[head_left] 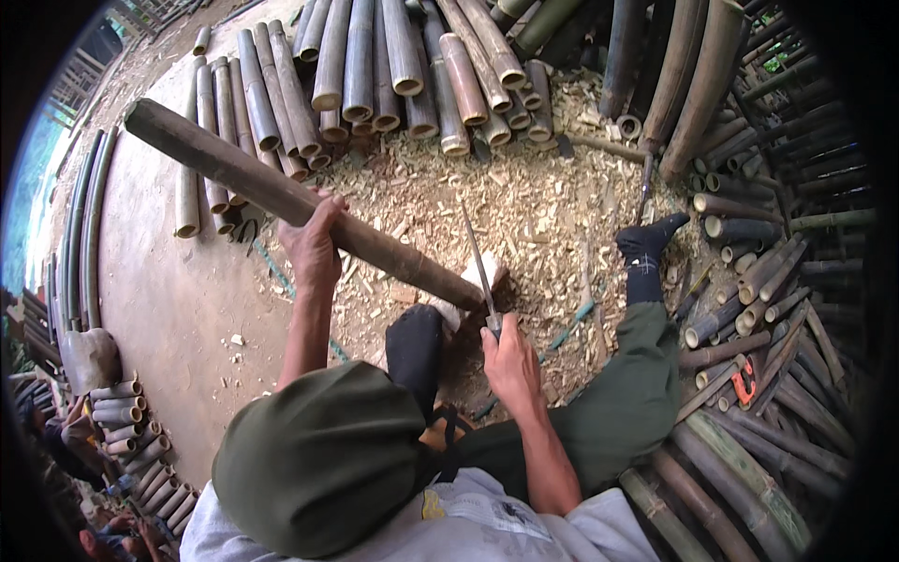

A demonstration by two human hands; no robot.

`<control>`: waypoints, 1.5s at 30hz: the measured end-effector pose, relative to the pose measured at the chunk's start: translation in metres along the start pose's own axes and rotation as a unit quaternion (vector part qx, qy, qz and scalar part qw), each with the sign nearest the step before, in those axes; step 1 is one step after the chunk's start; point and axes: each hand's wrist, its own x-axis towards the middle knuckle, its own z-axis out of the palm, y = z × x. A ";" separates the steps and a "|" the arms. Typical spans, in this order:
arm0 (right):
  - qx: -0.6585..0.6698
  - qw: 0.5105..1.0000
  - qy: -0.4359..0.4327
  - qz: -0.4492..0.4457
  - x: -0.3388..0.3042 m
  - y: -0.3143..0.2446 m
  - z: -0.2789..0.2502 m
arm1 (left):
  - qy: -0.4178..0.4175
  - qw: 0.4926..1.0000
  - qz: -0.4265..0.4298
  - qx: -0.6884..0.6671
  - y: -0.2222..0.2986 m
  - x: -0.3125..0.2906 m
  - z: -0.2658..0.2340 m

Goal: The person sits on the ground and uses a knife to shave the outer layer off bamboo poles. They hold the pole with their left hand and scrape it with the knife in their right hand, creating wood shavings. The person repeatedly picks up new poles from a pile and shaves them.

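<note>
My left hand point(314, 245) is wrapped firmly around a thick bamboo pole point(267, 186) near its middle. The pole slants across in front of me, its far end up to the left and its near end low, just beside my knife point(479, 262). My right hand point(513, 367) is closed on the knife's handle, the narrow blade pointing away from me; I cannot tell whether it touches the bamboo. Pale wood shavings point(548, 211) cover the ground between my dark-socked feet, and cut bamboo lengths point(359, 70) lie in rows beyond.
</note>
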 end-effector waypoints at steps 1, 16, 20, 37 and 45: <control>0.028 0.999 0.033 -0.025 -0.002 -0.013 -0.010 | 0.001 1.000 -0.006 -0.009 -0.004 0.000 0.005; 0.086 0.991 0.056 -0.082 -0.016 -0.027 -0.026 | -0.116 0.991 -0.036 -0.055 0.013 -0.009 -0.004; 0.121 0.974 0.163 -0.099 -0.013 0.038 0.032 | -0.161 0.983 -0.054 -0.073 0.014 -0.014 0.011; -0.079 0.993 -0.036 0.077 0.012 0.054 0.039 | 0.017 1.000 0.020 0.009 0.012 -0.005 0.010; 0.123 0.960 0.172 -0.185 -0.011 -0.017 -0.012 | -0.091 0.995 -0.016 -0.033 0.016 0.000 -0.012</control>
